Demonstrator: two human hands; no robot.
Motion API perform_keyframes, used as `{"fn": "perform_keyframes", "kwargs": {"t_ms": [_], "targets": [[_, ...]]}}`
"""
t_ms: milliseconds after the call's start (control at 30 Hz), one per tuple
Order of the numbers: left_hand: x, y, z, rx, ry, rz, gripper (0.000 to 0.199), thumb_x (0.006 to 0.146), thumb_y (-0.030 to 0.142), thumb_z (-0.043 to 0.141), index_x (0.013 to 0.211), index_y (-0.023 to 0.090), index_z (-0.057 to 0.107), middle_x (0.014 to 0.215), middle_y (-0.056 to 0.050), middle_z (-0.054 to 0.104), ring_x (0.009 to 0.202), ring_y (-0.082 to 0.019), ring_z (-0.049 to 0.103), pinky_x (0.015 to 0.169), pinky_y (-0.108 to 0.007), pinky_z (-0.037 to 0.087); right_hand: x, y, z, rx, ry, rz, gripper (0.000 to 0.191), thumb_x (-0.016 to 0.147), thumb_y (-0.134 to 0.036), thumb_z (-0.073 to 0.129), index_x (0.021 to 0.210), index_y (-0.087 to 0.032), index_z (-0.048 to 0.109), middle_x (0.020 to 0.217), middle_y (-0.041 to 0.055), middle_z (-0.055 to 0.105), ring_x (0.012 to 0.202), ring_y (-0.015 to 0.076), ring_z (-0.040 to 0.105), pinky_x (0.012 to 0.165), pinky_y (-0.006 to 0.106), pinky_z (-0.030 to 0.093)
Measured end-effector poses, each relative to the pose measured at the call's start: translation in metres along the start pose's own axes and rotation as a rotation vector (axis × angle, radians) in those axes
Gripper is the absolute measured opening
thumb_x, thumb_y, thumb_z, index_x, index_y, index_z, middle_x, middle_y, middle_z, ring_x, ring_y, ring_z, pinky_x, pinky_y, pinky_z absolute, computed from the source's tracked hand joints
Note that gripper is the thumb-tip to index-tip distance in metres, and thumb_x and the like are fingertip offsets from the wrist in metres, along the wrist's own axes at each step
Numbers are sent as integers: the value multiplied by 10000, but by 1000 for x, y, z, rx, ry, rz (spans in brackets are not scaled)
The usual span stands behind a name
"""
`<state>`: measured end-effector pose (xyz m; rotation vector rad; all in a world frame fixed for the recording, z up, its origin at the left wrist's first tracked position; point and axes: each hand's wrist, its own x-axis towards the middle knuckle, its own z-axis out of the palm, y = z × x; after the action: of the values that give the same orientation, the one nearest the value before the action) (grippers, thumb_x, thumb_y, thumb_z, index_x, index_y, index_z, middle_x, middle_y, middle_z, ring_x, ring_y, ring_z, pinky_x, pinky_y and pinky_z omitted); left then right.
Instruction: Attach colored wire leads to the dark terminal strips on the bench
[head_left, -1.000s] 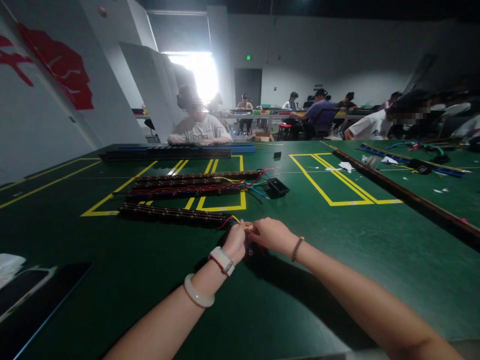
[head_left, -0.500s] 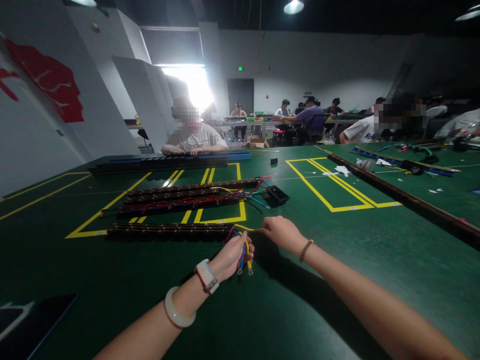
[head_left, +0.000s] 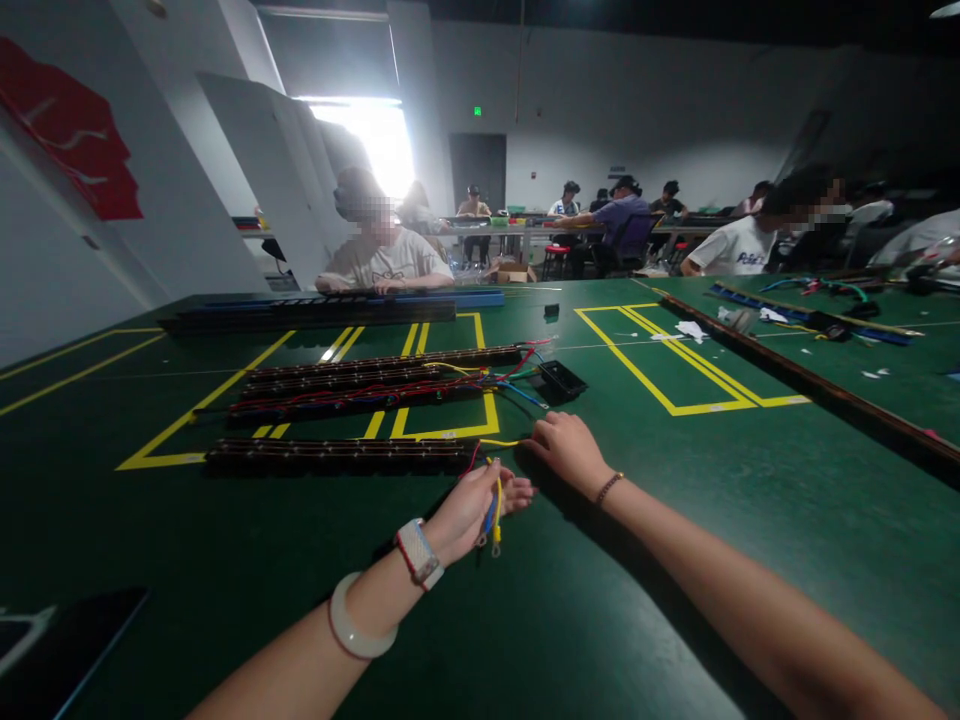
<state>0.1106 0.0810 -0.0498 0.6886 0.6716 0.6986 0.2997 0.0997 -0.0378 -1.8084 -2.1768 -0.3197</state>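
Note:
My left hand (head_left: 466, 512) is closed at the thumb on blue and yellow wires (head_left: 497, 512), whose ring terminals hang below it. Its other fingers are loosely extended. Just right of it, my right hand (head_left: 568, 448) pinches the far end of a thin yellow wire (head_left: 501, 443), held low over the table. That wire runs out from the right end of a long black strip (head_left: 337, 457), which lies flat in front of me. A short red wire (head_left: 472, 457) also leaves this end. My fingers hide the tip of the yellow wire.
Beyond lies a bundle of similar strips (head_left: 360, 385) with coloured wires and a small black tray (head_left: 561, 381). A long dark rail (head_left: 810, 370) runs along the right. Yellow tape marks the green table (head_left: 637, 580). A person (head_left: 386, 255) sits opposite; others work farther back.
The fingers of my left hand have loosened and spread to the right, with the wires still under the thumb. My right hand keeps the yellow wire stretched. The view has shifted slightly.

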Motion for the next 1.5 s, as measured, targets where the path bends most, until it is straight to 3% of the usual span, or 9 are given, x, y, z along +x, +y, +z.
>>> {"fn": "perform_keyframes", "kwargs": {"t_ms": [133, 233, 333, 533, 633, 767, 1033, 1400, 1500], "targets": [[0, 0, -2, -111, -128, 20, 187, 916, 199, 440, 967, 37, 518, 1017, -200, 604, 961, -232, 611, 911, -390, 453, -11, -1, -11, 87, 231, -292, 218, 887, -354, 523, 991, -197, 632, 957, 71, 586, 883, 176, 498, 790, 310, 335], [3, -1, -5, -139, -118, 51, 168, 904, 145, 444, 997, 50, 546, 1017, -167, 612, 949, -213, 610, 920, -405, 446, -16, -8, -16, 131, 206, -655, 201, 918, -260, 475, 1048, -210, 619, 1029, 41, 598, 894, 146, 495, 818, 289, 361], [5, -1, -6, -176, -104, 56, 142, 887, 131, 468, 967, 61, 562, 1012, -144, 614, 943, -199, 604, 926, -396, 441, -17, -13, -16, 142, 172, -836, 212, 922, -266, 475, 1059, -168, 603, 1128, 30, 593, 981, 154, 501, 865, 295, 382], [2, 4, -3, -339, -125, -22, 265, 906, 184, 339, 916, 56, 572, 967, -163, 611, 964, -218, 586, 900, -396, 447, -13, -15, -11, 392, 185, -730, 195, 923, -213, 466, 1069, -146, 575, 1142, 43, 600, 1061, 126, 520, 920, 268, 409], [1, 2, -3, -327, -109, -11, 283, 888, 134, 309, 865, 52, 579, 939, -169, 612, 945, -218, 587, 893, -392, 444, -6, -26, -13, 548, 217, -539, 178, 919, -219, 473, 1036, -151, 588, 1028, 47, 630, 975, 117, 549, 850, 247, 433], [4, -3, -3, -232, -99, 17, 218, 823, 40, 370, 864, 60, 583, 904, -136, 610, 898, -191, 581, 873, -363, 442, 13, -56, -19, 482, 244, -389, 135, 883, -239, 537, 929, -157, 633, 841, 43, 628, 802, 136, 520, 739, 258, 396], [-2, 1, 9, -265, 2, 45, 128, 798, 23, 412, 793, 113, 503, 824, -38, 560, 697, -95, 502, 634, -210, 415, 43, -104, -19, 93, 101, -478, 191, 890, -227, 511, 744, -140, 599, 747, 51, 568, 730, 158, 401, 677, 300, 266], [-6, 5, 7, -305, 50, 26, 144, 850, 76, 410, 778, 126, 523, 811, -34, 571, 713, -107, 520, 656, -215, 443, 51, -113, -13, -37, 15, -560, 126, 885, -192, 514, 820, -130, 603, 804, 66, 572, 791, 181, 426, 709, 318, 276], [-3, 3, 5, -302, 23, 41, 141, 847, 76, 420, 795, 115, 545, 818, -43, 588, 716, -114, 538, 660, -235, 454, 48, -111, -18, -19, 22, -561, 155, 886, -262, 530, 861, -145, 628, 837, 65, 588, 816, 191, 449, 733, 327, 296]]}}
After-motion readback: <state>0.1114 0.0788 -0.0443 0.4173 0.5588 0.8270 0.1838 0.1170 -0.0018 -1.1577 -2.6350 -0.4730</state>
